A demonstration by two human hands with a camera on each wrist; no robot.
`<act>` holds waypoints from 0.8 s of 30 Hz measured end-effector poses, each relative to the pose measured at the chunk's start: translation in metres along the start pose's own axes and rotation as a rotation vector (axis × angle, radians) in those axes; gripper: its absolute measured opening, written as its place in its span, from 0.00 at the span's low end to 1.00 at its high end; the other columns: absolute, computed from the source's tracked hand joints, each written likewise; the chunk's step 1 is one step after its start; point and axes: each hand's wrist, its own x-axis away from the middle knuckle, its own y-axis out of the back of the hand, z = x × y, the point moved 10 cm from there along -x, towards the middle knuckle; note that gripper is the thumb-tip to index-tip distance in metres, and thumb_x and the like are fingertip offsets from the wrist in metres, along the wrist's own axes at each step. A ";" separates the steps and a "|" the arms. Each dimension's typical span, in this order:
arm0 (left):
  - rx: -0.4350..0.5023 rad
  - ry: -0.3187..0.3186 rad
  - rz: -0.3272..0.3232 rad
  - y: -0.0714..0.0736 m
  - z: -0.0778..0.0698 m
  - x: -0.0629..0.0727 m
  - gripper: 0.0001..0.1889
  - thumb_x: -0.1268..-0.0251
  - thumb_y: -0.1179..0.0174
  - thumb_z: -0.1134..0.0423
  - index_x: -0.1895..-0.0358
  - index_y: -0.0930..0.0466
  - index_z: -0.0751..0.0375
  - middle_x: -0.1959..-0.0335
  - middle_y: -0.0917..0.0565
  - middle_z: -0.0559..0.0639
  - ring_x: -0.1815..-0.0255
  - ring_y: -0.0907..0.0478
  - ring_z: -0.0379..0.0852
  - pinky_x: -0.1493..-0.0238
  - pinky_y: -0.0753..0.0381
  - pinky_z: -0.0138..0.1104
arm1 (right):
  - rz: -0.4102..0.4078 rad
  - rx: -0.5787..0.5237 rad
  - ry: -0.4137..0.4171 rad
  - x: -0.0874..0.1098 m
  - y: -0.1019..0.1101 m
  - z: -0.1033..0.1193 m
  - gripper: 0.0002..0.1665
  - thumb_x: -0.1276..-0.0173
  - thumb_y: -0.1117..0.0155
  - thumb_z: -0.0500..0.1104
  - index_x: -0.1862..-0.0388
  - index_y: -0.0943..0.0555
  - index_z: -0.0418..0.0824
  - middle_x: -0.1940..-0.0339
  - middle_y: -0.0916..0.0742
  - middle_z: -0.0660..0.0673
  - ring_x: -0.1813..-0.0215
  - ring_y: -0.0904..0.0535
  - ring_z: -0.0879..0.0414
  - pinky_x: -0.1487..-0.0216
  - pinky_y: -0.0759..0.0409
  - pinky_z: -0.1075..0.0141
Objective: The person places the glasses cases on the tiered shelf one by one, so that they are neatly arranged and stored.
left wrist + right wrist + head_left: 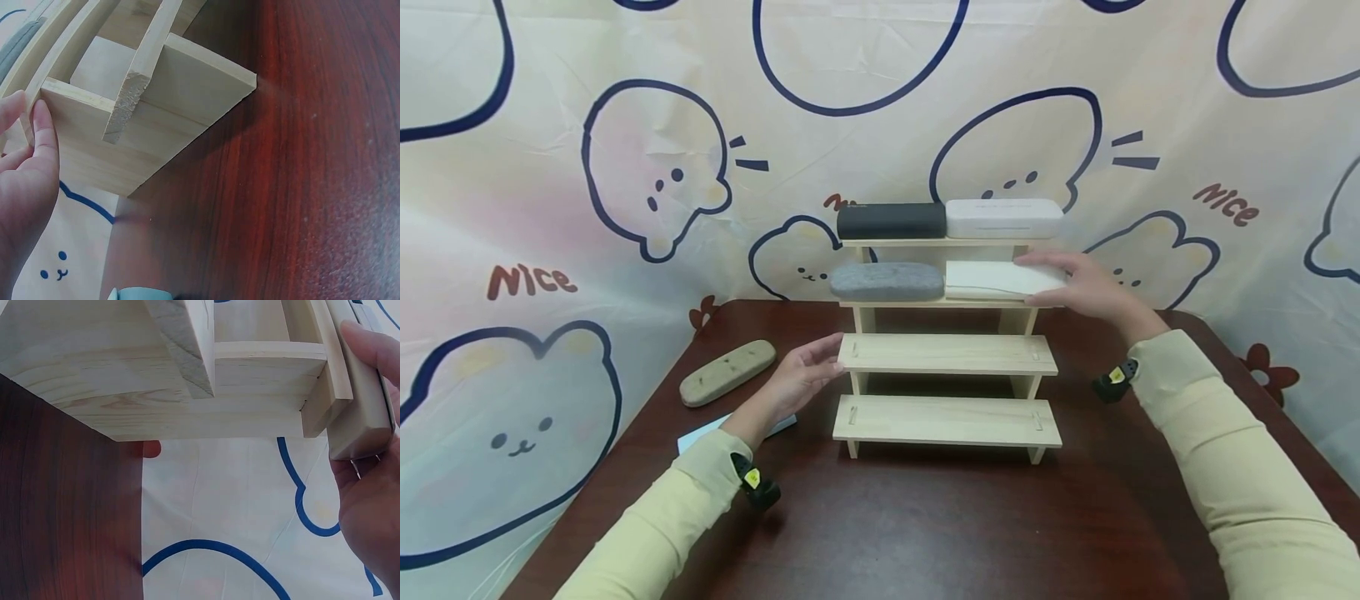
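Observation:
A four-step wooden display rack (947, 421) stands on the table. My left hand (797, 379) pinches the left end of its second-lowest step, thumb and fingers on either side of the board in the left wrist view. On the second step from the top lies a white glasses case (981, 279), its right end between the thumb and fingers of my right hand (1086, 287). The right wrist view shows the end of this case overhanging the board. Left of it on the same step is a grey glasses case (887, 282). Above them, a black case (891, 222) and another white case (1003, 218) sit side by side.
An olive-beige glasses case (727, 373) lies on the dark wood table (925, 533) left of the rack. Partly hidden beneath my left wrist is a light blue item (700, 433). A printed cloth (842, 158) hangs behind and beside the table.

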 end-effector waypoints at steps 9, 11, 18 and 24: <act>-0.009 0.017 -0.021 0.001 0.001 0.000 0.31 0.32 0.42 0.72 0.27 0.40 0.62 0.31 0.33 0.59 0.35 0.29 0.53 0.35 0.32 0.40 | -0.004 -0.004 0.028 -0.002 -0.003 0.000 0.40 0.45 0.24 0.55 0.33 0.25 0.52 0.32 0.27 0.44 0.39 0.34 0.44 0.44 0.36 0.43; -0.009 0.014 -0.019 0.001 0.001 0.000 0.31 0.32 0.42 0.72 0.27 0.40 0.62 0.31 0.33 0.59 0.35 0.29 0.53 0.35 0.32 0.40 | -0.007 -0.001 0.032 -0.002 -0.003 0.000 0.39 0.45 0.24 0.54 0.33 0.25 0.52 0.32 0.27 0.44 0.39 0.34 0.44 0.44 0.36 0.43; -0.012 0.007 -0.022 0.002 0.001 0.000 0.31 0.31 0.43 0.72 0.26 0.41 0.62 0.31 0.33 0.60 0.35 0.29 0.53 0.37 0.30 0.37 | -0.010 -0.013 0.035 -0.001 -0.003 0.000 0.39 0.44 0.24 0.52 0.33 0.25 0.50 0.32 0.27 0.43 0.39 0.34 0.44 0.44 0.36 0.43; -0.001 0.009 -0.015 0.001 0.001 0.000 0.32 0.32 0.43 0.73 0.26 0.41 0.63 0.30 0.34 0.60 0.35 0.30 0.53 0.37 0.30 0.37 | -0.011 -0.023 0.030 -0.001 -0.003 0.000 0.39 0.45 0.24 0.52 0.33 0.25 0.49 0.31 0.27 0.43 0.38 0.35 0.43 0.43 0.36 0.43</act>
